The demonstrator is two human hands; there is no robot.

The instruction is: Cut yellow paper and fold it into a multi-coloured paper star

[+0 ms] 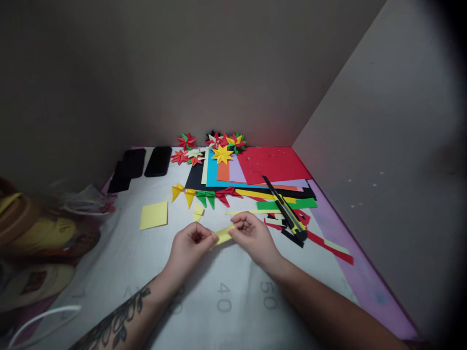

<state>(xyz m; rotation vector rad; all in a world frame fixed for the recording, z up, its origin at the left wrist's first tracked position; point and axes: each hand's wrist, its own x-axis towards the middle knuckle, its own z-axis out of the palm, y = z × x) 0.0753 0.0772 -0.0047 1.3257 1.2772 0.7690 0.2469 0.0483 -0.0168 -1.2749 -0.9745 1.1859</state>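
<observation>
Well, over the table (233,272) the left hand (191,244) pinches one end of a yellow paper strip (224,236), the right hand (255,238) the other, with a yellow pad (153,216) lying off left and a box cutter (286,209) off right.

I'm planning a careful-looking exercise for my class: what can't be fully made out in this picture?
All in the head view:
Yellow paper: its ends are covered by the left hand and right hand.
Lilac sheet: largely hidden under the red sheet.
Small marks on the red sheet: too small to identify.
Containers on the left: blurred, partly cut off by the picture's edge.
Forearm tattoo: cut off by the bottom edge.
</observation>
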